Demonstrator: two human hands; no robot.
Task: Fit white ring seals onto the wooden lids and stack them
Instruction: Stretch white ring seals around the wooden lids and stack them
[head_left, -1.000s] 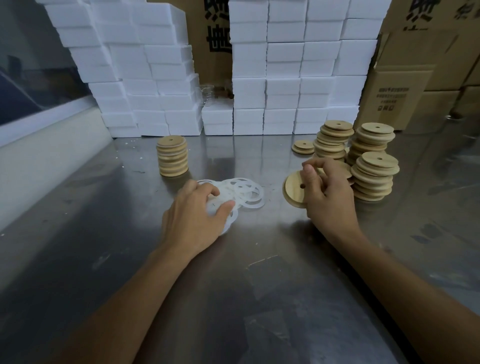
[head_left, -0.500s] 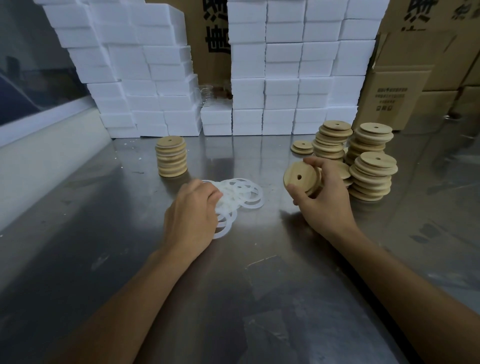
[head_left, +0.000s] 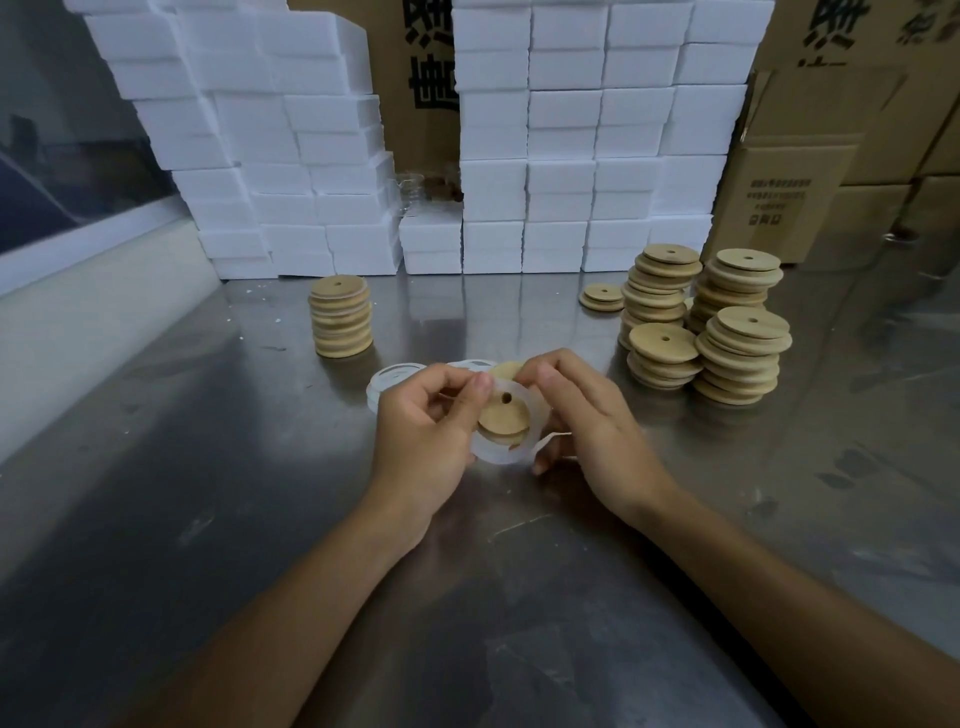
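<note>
Over toward the far left of the steel table (head_left: 156, 467) the finished stack (head_left: 341, 317) of sealed lids waits, untouched. Now the hands have come together at the table's middle: the left hand (head_left: 423, 441) has lifted off the loose ring pile (head_left: 389, 376) and pinches a white ring seal (head_left: 506, 452) between thumb and fingertips. That ring already sits over the wooden lid (head_left: 503, 418), which the right hand (head_left: 587, 426) has carried in from the right and grips by its edge, fingers curled round it. So picking is done and fitting is under way; the seal looks only partly seated. Bare lid stacks (head_left: 706, 322) crowd the far right edge.
</note>
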